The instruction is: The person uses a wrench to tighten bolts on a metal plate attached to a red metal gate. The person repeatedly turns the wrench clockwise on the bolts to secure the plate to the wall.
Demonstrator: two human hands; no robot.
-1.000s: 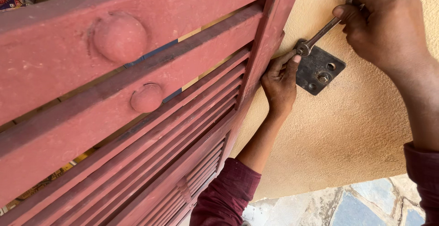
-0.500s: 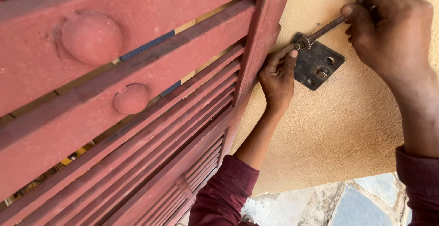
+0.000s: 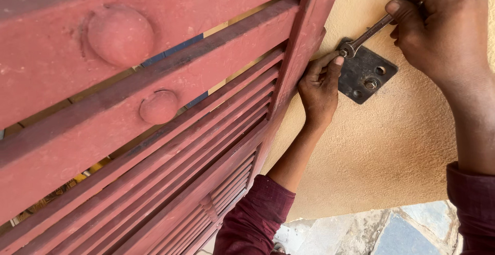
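Observation:
A dark metal plate (image 3: 369,72) with bolts and holes sits flat against a rough yellow wall (image 3: 392,146). My right hand (image 3: 435,25) grips the handle of a steel spanner (image 3: 365,36), whose jaw sits on a bolt at the plate's upper left corner. My left hand (image 3: 318,87) rests against the wall between the red gate's frame and the plate, its fingertips touching the plate's edge by the spanner head. Both arms wear dark red sleeves.
A red-painted slatted metal gate (image 3: 154,131) with round studs fills the left side, its upright frame (image 3: 304,54) close to the plate. Blue and grey stone paving (image 3: 381,232) shows at the bottom right.
My right hand has swung the spanner handle slightly, and the view has shifted a little. My left hand stays at the plate's edge.

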